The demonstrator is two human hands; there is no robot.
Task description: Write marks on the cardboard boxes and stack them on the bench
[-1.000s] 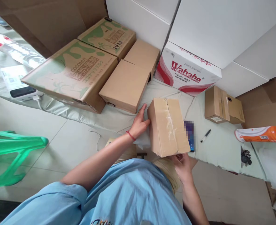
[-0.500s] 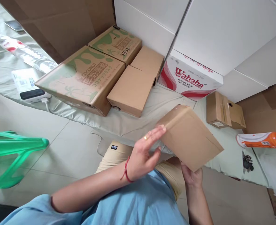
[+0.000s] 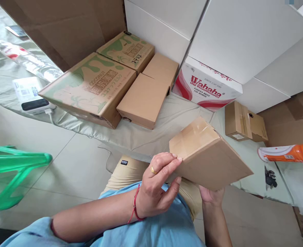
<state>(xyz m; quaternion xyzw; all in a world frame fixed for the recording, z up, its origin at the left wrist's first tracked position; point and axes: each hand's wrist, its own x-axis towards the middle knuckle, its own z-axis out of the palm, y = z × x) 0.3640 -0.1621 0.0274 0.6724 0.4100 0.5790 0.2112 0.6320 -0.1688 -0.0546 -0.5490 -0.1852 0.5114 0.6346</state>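
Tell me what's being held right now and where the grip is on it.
A brown cardboard box: the left hand has its fingertips at the near left corner, the right hand is at its underside, fingers hidden.

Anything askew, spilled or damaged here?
No spill or damage visible. Left hand and right hand have the carton tilted. Mildly odd: the clear bottle lies on its side, and the white power bank sits close to the table's edge, so might get knocked.

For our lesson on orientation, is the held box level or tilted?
Tilted: the held box slants, left hand at one edge, right hand beneath.
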